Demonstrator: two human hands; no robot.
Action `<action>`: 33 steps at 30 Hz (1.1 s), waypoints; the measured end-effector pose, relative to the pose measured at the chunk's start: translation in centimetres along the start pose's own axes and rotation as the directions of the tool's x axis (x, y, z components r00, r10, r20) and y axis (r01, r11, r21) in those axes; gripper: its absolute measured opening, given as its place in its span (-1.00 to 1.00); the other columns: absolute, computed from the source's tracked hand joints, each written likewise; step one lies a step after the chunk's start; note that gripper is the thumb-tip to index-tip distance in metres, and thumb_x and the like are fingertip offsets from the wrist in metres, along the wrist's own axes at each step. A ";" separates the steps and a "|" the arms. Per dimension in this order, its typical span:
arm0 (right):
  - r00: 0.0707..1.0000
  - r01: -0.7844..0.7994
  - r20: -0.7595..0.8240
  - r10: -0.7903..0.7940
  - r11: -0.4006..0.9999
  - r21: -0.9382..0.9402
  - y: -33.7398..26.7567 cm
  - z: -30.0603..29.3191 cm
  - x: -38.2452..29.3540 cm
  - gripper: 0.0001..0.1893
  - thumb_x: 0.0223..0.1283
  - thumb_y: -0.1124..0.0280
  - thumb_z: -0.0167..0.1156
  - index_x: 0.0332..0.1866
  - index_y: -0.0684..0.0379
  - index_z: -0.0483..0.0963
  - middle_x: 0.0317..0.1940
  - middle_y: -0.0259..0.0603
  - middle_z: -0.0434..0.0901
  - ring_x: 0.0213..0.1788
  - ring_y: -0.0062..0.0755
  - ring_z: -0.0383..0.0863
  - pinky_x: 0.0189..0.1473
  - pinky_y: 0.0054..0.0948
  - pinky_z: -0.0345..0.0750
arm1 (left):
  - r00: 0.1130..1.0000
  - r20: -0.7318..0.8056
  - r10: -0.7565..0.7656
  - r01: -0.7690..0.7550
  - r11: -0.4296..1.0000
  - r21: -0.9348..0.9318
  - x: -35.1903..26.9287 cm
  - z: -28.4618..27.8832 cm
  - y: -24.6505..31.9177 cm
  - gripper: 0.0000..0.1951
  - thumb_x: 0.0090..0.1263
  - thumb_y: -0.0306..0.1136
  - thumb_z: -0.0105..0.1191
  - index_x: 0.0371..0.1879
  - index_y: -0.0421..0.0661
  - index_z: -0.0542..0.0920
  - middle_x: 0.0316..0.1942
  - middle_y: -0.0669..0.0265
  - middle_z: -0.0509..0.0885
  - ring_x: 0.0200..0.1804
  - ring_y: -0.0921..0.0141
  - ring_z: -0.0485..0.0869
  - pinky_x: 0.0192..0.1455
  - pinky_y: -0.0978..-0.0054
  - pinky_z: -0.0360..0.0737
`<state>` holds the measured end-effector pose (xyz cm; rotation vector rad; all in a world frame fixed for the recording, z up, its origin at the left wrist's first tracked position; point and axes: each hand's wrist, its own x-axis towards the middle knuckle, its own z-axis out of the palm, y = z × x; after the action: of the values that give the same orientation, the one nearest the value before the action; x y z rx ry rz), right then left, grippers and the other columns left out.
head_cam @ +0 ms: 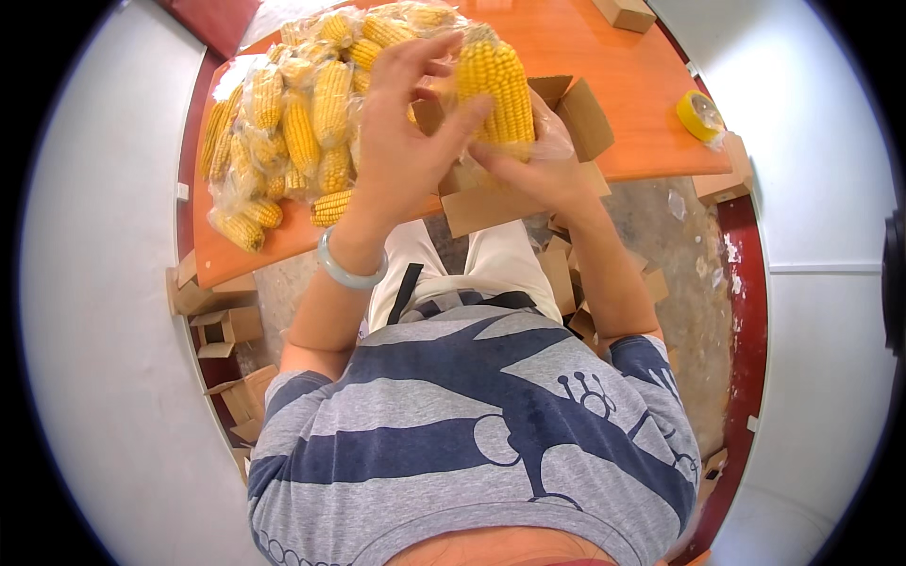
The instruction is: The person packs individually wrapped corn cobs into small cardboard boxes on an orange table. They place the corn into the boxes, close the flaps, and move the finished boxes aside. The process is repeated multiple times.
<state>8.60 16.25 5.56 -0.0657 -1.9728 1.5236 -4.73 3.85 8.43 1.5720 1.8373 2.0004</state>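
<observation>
A thick yellow corn cob (499, 95) stands nearly upright in front of me, with clear plastic wrap around its lower part. My right hand (541, 159) grips it from below and the right side. To the left of the cob, my left hand (410, 134) has its fingers and thumb spread apart. Its blurred thumb overlaps the cob; whether it touches is unclear. A pale bangle (350, 272) circles my left wrist. Behind and below both hands is an open cardboard box (488, 209) at the table's edge, its inside mostly hidden.
Many bagged corn cobs (301, 134) are heaped on the orange table (566, 42), left of the box. A roll of yellow tape (699, 115) lies at the right end. Small cardboard boxes (226, 329) sit on the floor at left, with more cardboard (559, 276) under the table.
</observation>
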 end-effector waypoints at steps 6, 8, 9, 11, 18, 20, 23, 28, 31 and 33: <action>0.933 -0.266 -0.070 0.353 0.807 0.527 1.9 -1.5 -0.6 -0.46 0.46 0.22 0.36 0.42 0.20 0.44 0.07 -0.28 0.69 0.06 -0.50 0.72 0.11 -0.41 0.69 | 0.996 0.089 0.001 0.007 0.996 -0.091 -0.7 -0.4 -0.5 -0.46 0.35 -0.46 0.39 0.34 -0.09 0.60 0.06 0.25 0.67 -0.05 0.46 0.70 -0.09 0.53 0.69; 0.920 -0.273 -0.049 0.389 0.725 0.633 1.9 -1.5 -0.6 -0.46 0.54 0.09 0.26 0.43 0.19 0.44 0.07 -0.28 0.68 0.04 -0.50 0.73 0.08 -0.41 0.70 | 0.987 0.152 0.053 -0.047 0.998 -0.042 -1.2 0.0 -0.8 -0.45 0.35 -0.46 0.40 0.35 -0.11 0.61 0.05 0.28 0.68 -0.10 0.50 0.69 -0.16 0.55 0.69; 0.923 -0.266 -0.037 0.384 0.702 0.661 1.9 -1.6 -0.6 -0.45 0.57 0.01 0.20 0.43 0.19 0.43 0.07 -0.28 0.68 0.03 -0.50 0.73 0.06 -0.41 0.71 | 0.986 0.163 -0.018 0.031 0.997 -0.077 -1.3 0.2 -0.5 -0.46 0.38 -0.49 0.36 0.37 -0.13 0.59 0.06 0.30 0.66 -0.06 0.51 0.66 -0.10 0.56 0.65; 0.925 -0.273 -0.038 0.377 0.731 0.625 1.5 -1.5 -0.5 -0.36 0.59 -0.15 0.07 0.45 0.19 0.42 0.12 -0.24 0.66 0.05 -0.46 0.72 0.08 -0.39 0.71 | 0.969 0.192 -0.158 0.187 0.972 -0.145 -1.7 0.6 0.3 -0.46 0.43 -0.56 0.29 0.41 -0.18 0.55 0.08 0.35 0.61 0.02 0.54 0.61 0.03 0.58 0.59; 0.916 -0.390 0.157 0.369 0.724 0.570 1.0 -1.2 -0.8 -0.21 0.56 -0.32 -0.04 0.49 0.23 0.36 0.21 -0.12 0.64 0.17 -0.36 0.71 0.17 -0.33 0.70 | 0.983 0.067 -0.168 0.181 0.932 -0.314 -0.7 1.1 -0.8 -0.54 0.31 -0.54 0.44 0.20 -0.24 0.62 -0.04 0.27 0.70 -0.15 0.58 0.69 -0.14 0.62 0.70; 0.933 -0.358 0.182 0.312 0.736 0.574 1.0 -1.3 -0.9 -0.30 0.56 -0.16 0.10 0.49 0.23 0.35 0.21 -0.14 0.62 0.16 -0.37 0.70 0.18 -0.35 0.69 | 0.980 0.039 -0.196 0.194 0.886 -0.422 -0.3 0.7 -0.8 -0.65 0.34 -0.57 0.42 0.07 -0.26 0.65 -0.11 0.31 0.72 -0.16 0.58 0.70 -0.13 0.62 0.71; 0.943 -0.332 0.192 0.273 0.825 0.458 0.4 -1.1 -1.1 -0.39 0.49 0.13 0.31 0.48 0.22 0.36 0.19 -0.20 0.60 0.13 -0.43 0.67 0.17 -0.41 0.66 | 0.965 0.084 -0.250 0.261 0.856 -0.446 0.0 -0.1 -0.4 -0.78 0.39 -0.59 0.38 -0.05 -0.26 0.65 -0.19 0.36 0.75 -0.16 0.56 0.71 -0.10 0.62 0.72; 0.915 -0.396 0.275 0.293 0.782 0.482 0.4 -1.1 -1.0 -0.39 0.40 0.21 0.40 0.44 0.23 0.39 0.12 -0.21 0.63 0.10 -0.45 0.68 0.13 -0.38 0.67 | 0.971 0.064 -0.229 0.231 0.839 -0.492 -0.1 -0.1 -0.4 -0.80 0.43 -0.59 0.33 -0.03 -0.24 0.65 -0.14 0.32 0.76 -0.12 0.55 0.71 -0.05 0.59 0.70; 0.922 -0.387 0.212 0.324 0.770 0.508 -0.1 -0.9 -1.3 -0.42 0.46 0.10 0.29 0.38 0.28 0.40 0.03 -0.10 0.68 0.06 -0.29 0.72 0.13 -0.31 0.68 | 0.972 -0.047 -0.230 0.176 0.849 -0.498 0.0 0.6 -0.2 -0.81 0.55 -0.55 0.20 0.07 -0.22 0.61 -0.01 0.27 0.72 -0.01 0.50 0.70 0.04 0.53 0.69; 0.933 -0.338 0.099 0.345 0.754 0.563 0.2 -0.9 -1.1 -0.45 0.50 0.06 0.23 0.35 0.27 0.43 0.03 -0.10 0.68 0.06 -0.30 0.72 0.13 -0.32 0.68 | 0.968 -0.042 -0.249 0.196 0.847 -0.495 -0.4 0.7 -0.2 -0.76 0.60 -0.52 0.13 0.17 -0.21 0.56 0.09 0.24 0.68 0.07 0.47 0.68 0.14 0.48 0.66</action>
<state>9.89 16.64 5.01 -0.1899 -1.4573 2.3008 -4.23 4.22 7.88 1.0760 1.3051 2.2292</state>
